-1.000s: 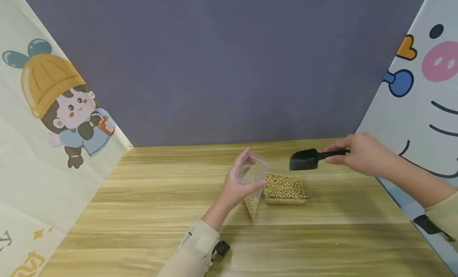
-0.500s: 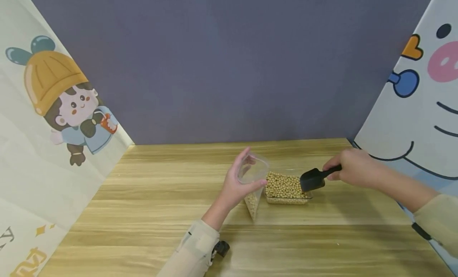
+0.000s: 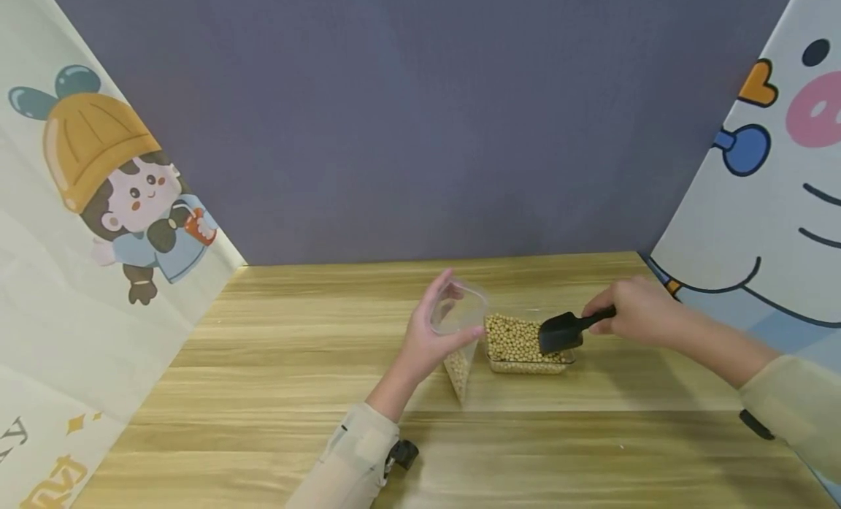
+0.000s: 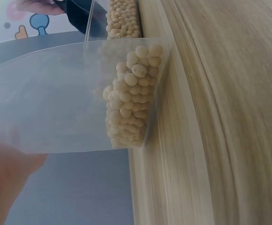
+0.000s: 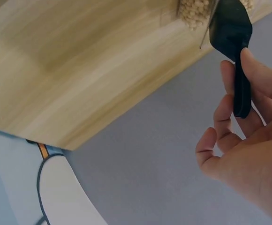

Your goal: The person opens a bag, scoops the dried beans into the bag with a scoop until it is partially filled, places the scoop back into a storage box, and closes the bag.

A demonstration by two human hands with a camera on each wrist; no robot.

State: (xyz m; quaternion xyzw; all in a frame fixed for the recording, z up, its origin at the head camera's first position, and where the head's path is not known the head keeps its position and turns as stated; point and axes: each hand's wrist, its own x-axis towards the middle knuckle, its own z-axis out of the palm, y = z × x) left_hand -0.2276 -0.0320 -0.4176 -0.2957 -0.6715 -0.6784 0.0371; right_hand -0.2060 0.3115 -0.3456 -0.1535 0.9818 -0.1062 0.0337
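A clear plastic bag (image 3: 460, 326) stands on the wooden table (image 3: 276, 363), its bottom filled with soybeans (image 4: 131, 93). My left hand (image 3: 430, 337) grips the bag's open top. Right beside it sits a clear tray (image 3: 525, 345) full of soybeans. My right hand (image 3: 631, 312) holds the handle of a black scoop (image 3: 561, 332), whose blade dips into the right end of the tray. In the right wrist view the scoop (image 5: 232, 33) points down at the tray's edge, pinched by my fingers (image 5: 246, 89).
A grey-purple backdrop (image 3: 420, 115) closes the far side. Cartoon-printed panels stand at the left (image 3: 85, 202) and right (image 3: 775, 166). Bare wood lies to the left of the bag and in front of it.
My right hand has brought the scoop down from above the tray into the soybeans and shifted it slightly left. My left hand and the bag have stayed nearly still.
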